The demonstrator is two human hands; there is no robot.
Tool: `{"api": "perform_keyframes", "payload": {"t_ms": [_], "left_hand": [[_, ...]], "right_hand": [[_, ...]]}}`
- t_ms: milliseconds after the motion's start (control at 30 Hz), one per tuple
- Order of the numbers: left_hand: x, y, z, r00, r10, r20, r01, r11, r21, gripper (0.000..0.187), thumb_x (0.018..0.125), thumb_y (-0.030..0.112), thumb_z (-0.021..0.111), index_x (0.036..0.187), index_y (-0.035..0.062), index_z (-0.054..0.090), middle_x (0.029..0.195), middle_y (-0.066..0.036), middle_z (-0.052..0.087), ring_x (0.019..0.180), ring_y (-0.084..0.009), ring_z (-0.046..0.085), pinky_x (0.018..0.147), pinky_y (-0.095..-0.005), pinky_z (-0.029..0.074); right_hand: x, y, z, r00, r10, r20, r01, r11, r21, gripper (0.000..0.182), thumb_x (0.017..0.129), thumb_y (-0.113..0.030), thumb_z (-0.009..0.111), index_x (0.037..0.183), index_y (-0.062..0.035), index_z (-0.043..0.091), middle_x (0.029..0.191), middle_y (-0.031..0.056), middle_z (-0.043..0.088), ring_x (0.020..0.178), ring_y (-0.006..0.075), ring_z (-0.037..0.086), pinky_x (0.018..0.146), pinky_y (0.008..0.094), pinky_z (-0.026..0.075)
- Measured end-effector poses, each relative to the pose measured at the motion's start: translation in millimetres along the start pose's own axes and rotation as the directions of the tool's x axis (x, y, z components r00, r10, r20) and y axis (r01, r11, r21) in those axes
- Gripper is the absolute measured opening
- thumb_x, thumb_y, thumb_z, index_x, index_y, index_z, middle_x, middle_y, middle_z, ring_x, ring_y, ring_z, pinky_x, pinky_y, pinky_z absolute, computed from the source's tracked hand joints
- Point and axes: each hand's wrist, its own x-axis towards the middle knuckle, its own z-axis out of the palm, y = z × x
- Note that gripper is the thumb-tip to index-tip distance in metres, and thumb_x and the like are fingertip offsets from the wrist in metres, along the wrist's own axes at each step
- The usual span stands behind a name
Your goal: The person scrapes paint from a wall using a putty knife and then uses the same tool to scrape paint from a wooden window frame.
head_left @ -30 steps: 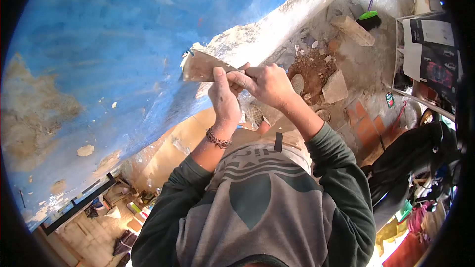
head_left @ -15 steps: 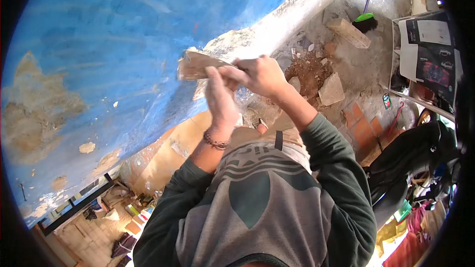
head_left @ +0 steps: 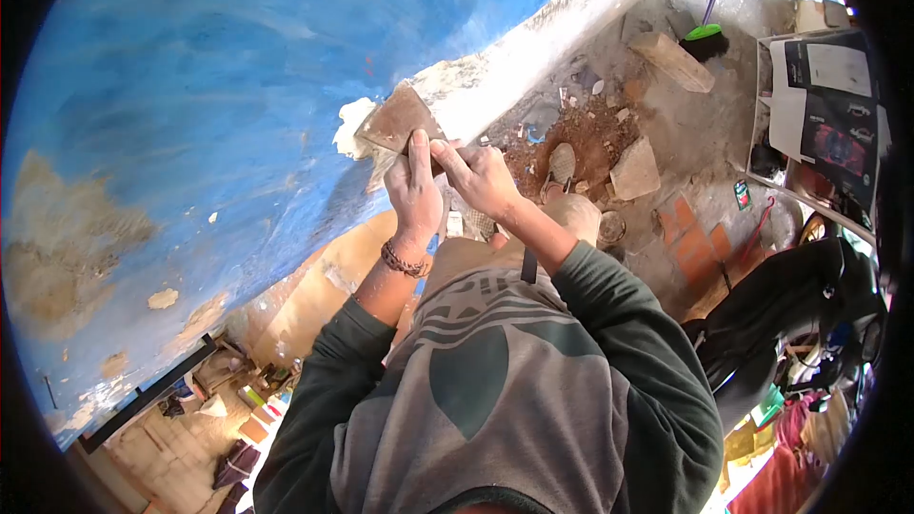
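Both hands are on a wide-bladed scraper (head_left: 402, 120), its flat, dirt-stained blade against the blue wall (head_left: 238, 86). My right hand (head_left: 484, 181) is closed around the handle end, thumb lying toward the blade. My left hand (head_left: 415, 195), with a bracelet at the wrist, grips from the other side, a digit pressed on the blade's lower corner. Most of the handle is hidden by the fingers. Beside the blade's left edge a ragged white patch (head_left: 353, 128) shows where the blue coat is gone.
Rubble and reddish dirt (head_left: 595, 138) cover the floor, with a broken block (head_left: 635, 171) and a long block (head_left: 672, 62). A green-headed broom (head_left: 703, 33) stands behind. At right are a printed box (head_left: 828, 105) and a black covered seat (head_left: 790, 309). Brown patches mark the wall.
The scraper blade has turned to face me more and tilted upward. A white bare patch now shows beside it. My right hand has come lower, and a shoe has appeared on the rubble.
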Motion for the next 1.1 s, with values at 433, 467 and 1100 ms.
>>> {"api": "perform_keyframes", "payload": {"t_ms": [433, 467, 1100], "left_hand": [[5, -1, 12, 0.996, -0.079, -0.03, 0.064, 0.935, -0.349, 0.048, 0.102, 0.036, 0.039, 0.105, -0.0092, 0.056, 0.102, -0.019, 0.066, 0.087, -0.0207, 0.066, 0.075, -0.0282, 0.056], [5, -13, 16, 0.987, -0.162, -0.006, 0.151, 0.933, -0.327, 0.048, 0.101, 0.035, 0.039, 0.106, -0.0092, 0.056, 0.102, -0.019, 0.066, 0.087, -0.0207, 0.066, 0.075, -0.0284, 0.056], [6, -19, 27, 0.978, -0.206, -0.03, 0.185, 0.924, -0.335, 0.043, 0.1, 0.036, 0.044, 0.105, -0.0049, 0.058, 0.093, -0.017, 0.068, 0.078, -0.0193, 0.068, 0.068, -0.0281, 0.057]], "right_hand": [[16, 8, -15, 0.941, -0.335, -0.048, 0.302, 0.896, -0.327, 0.04, 0.091, -0.047, 0.053, 0.089, -0.0129, 0.074, 0.068, 0.0137, 0.066, 0.063, 0.0334, 0.065, 0.058, 0.0386, 0.051], [13, 20, -21, 0.97, -0.242, -0.036, 0.222, 0.933, -0.283, 0.041, 0.091, -0.048, 0.052, 0.089, -0.0123, 0.073, 0.069, 0.0134, 0.066, 0.064, 0.0328, 0.065, 0.06, 0.0389, 0.052], [7, 32, -16, 0.989, -0.084, -0.121, 0.054, 0.971, -0.233, 0.046, 0.092, -0.045, 0.054, 0.09, -0.0024, 0.071, 0.071, 0.0186, 0.066, 0.069, 0.0277, 0.068, 0.065, 0.037, 0.052]]}}
